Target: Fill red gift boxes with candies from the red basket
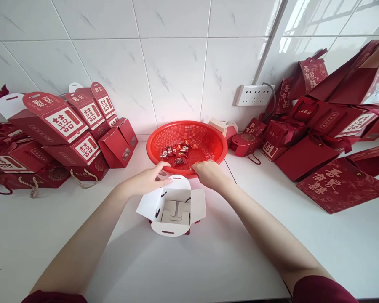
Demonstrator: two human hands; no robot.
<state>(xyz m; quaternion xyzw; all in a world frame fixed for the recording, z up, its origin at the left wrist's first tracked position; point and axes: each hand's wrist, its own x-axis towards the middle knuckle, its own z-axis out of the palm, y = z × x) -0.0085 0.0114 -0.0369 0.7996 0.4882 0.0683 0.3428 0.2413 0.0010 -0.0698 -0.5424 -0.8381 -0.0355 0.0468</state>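
A red plastic basket (219, 145) with several wrapped candies (179, 154) in it stands near the tiled wall. In front of it is a box (197, 206) with its white flaps spread and its top open; the inside shows a grey folded bottom. My left hand (153, 179) is at the box's far left edge, close to the basket rim, thumb and fingers apart, holding nothing. Over the near right rim of the basket, my right hand (208, 171) has its fingers curled together; what they hold, if anything, is hidden.
Stacked red gift boxes (65, 124) stand on the left. More red boxes and bags (344, 179) are piled on the right. A white power strip (254, 95) with a grey cable is on the wall. A small box (222, 127) sits behind the basket.
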